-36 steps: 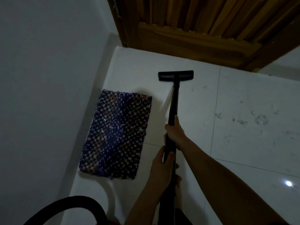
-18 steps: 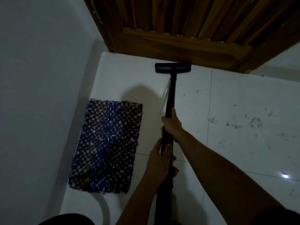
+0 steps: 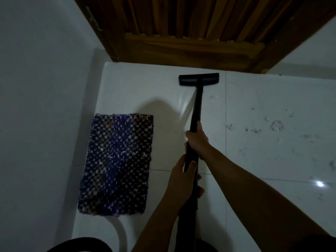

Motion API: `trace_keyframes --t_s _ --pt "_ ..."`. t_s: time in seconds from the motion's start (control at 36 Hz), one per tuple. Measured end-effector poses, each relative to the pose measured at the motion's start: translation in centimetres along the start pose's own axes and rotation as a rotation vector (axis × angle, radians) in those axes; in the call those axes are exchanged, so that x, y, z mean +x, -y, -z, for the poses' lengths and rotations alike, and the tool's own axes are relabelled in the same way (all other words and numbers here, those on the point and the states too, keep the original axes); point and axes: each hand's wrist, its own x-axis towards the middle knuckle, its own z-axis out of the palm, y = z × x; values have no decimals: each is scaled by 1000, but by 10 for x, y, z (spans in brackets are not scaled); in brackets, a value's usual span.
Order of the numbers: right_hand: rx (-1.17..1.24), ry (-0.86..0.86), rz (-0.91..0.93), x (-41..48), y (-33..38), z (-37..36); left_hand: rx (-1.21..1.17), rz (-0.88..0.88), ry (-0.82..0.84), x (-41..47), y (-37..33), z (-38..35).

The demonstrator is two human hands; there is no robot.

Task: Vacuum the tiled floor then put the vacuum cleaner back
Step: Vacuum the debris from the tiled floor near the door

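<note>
The black vacuum wand (image 3: 196,110) runs from my hands forward to its flat black floor head (image 3: 199,79), which rests on the white tiled floor (image 3: 145,84) close to the wooden door. My right hand (image 3: 197,138) grips the wand higher up, fingers wrapped round it. My left hand (image 3: 183,182) grips the same wand just below. Dust and hair scraps (image 3: 276,125) lie scattered on the tile to the right of the wand. The vacuum's body is out of view; a curve of black hose (image 3: 80,244) shows at the bottom left.
A purple chequered mat (image 3: 118,162) lies on the floor left of the wand. A white wall (image 3: 36,106) runs along the left side. The brown slatted wooden door (image 3: 190,33) closes off the far end. A light glints on the tile (image 3: 320,184) at right.
The floor head has been pushed forward towards the door, both hands travelling with the wand. The view has shifted so the mat sits lower and further left.
</note>
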Motion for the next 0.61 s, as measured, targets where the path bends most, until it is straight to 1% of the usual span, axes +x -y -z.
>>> trace_keyframes --t_s 0.19,0.39,0.61 --pt "37 -99 27 0 -12 35 69 1 59 1 6 -28" --pt "43 -126 24 15 -11 59 85 -3 69 11 -1 -50" --pt "132 -150 -20 24 -15 72 113 8 90 16 -4 -63"
